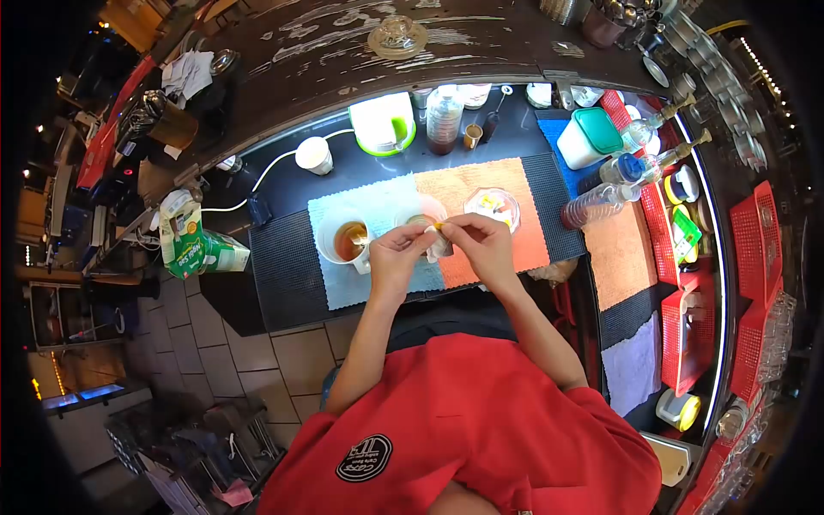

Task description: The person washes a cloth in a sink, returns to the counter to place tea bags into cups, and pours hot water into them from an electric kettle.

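In the head view, my left hand (402,254) and my right hand (481,244) meet over the cloths, fingertips pinched together. Between them is a small whitish packet (439,247) with a yellow-orange bit at its top; its exact kind is not clear. Left of my hands stands a clear measuring jug (326,225) with brown liquid in it. Just behind my fingers is a translucent cup (410,209), partly hidden. A clear dish (492,193) holding small white and coloured pieces sits beyond my right hand.
A light-blue cloth (343,292) and an orange cloth (506,176) cover the counter. Behind are a paper cup (314,156) and a bottle of dark liquid (444,120). A green-white carton (193,236) is at left; bottles (592,206) and red baskets (687,343) line the right.
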A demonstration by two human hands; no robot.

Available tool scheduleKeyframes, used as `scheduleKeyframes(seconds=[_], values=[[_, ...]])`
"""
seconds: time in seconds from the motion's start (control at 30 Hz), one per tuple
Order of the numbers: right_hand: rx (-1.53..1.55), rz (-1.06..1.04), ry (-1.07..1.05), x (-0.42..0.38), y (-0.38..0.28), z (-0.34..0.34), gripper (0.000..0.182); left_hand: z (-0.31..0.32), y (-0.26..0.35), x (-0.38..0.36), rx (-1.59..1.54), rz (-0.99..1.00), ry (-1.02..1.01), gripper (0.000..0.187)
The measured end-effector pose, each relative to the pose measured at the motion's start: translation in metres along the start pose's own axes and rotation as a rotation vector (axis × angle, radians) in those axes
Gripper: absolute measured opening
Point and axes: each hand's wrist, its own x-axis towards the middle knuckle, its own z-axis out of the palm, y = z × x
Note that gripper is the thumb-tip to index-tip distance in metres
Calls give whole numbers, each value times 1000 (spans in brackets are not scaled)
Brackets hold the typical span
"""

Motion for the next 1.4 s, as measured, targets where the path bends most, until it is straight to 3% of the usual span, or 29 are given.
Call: scheduleKeyframes(seconds=[0.03, 0.17, 0.37, 0.5, 0.7, 0.83, 0.87, 1.0, 1.17, 1.27, 1.33, 1.4], values=[[0, 0, 1, 0, 1, 0, 13, 1, 1, 0, 0, 0, -1, 17], [-717, -600, 73, 1, 7, 1, 11, 6, 6, -4, 260, 52, 25, 14], [-665, -492, 352, -1, 18, 14, 10, 9, 9, -3, 463, 49, 67, 15], [-36, 5, 323, 17, 19, 1, 9, 12, 10, 5, -19, -120, 231, 21], [40, 43, 242, 25, 37, -2, 11, 4, 7, 9, -127, -224, 316, 30], [-306, -50, 121, 19, 52, -4, 10, -14, 13, -1, 370, -80, 182, 30], [-306, -47, 120, 16, 56, -4, 10, -17, 13, -3, 370, -83, 183, 30], [-643, -418, 36, -2, 69, 4, 10, -26, 9, -9, 73, -415, 100, 28], [-481, -296, -141, -11, 48, 4, 11, -38, -24, -17, 128, -275, 145, 24], [-659, -80, 273, 10, 58, -29, 14, -46, -37, -15, 312, -188, 188, 25], [-839, -241, 268, 37, 63, -65, 18, -49, -44, -15, 494, -98, 231, 26], [-1163, -194, 85, 61, 91, -101, 21, -51, -47, -16, 604, -48, 233, 26]])
